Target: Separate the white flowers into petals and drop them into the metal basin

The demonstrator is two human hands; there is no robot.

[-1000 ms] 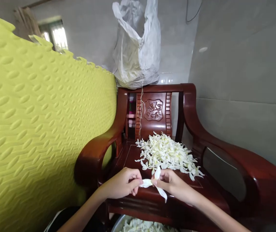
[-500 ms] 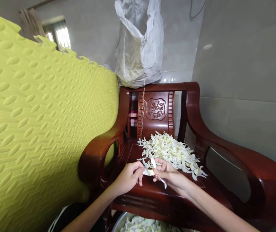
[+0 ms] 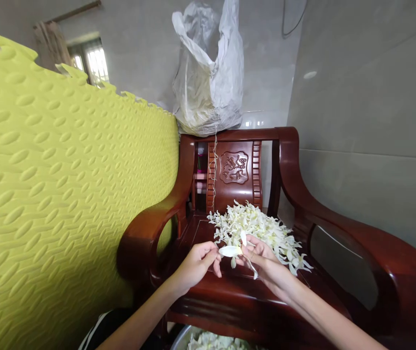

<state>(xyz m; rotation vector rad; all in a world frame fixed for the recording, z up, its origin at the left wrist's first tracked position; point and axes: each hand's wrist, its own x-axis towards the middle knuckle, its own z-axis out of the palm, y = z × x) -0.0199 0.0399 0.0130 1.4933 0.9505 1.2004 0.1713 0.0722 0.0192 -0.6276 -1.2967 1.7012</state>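
My right hand pinches a white flower with long narrow petals; one petal points up, one points left and one hangs below the fingers. At the tip of the left-pointing petal, the thumb and finger of my left hand are pressed together. Both hands are over the front of the wooden seat. Just behind them lies a loose heap of similar white flowers on the seat. Below the seat's front edge, a metal basin holds more white petals, partly cut off by the frame.
A dark red wooden armchair with curved armrests surrounds the heap. A yellow textured foam mat stands upright along the left. A white plastic bag sits at the top of the chair back, with thin string hanging down from it.
Both hands have moved slightly right. The petal between them has turned and now stretches flat toward my left fingertips. The camera view has tilted a little.
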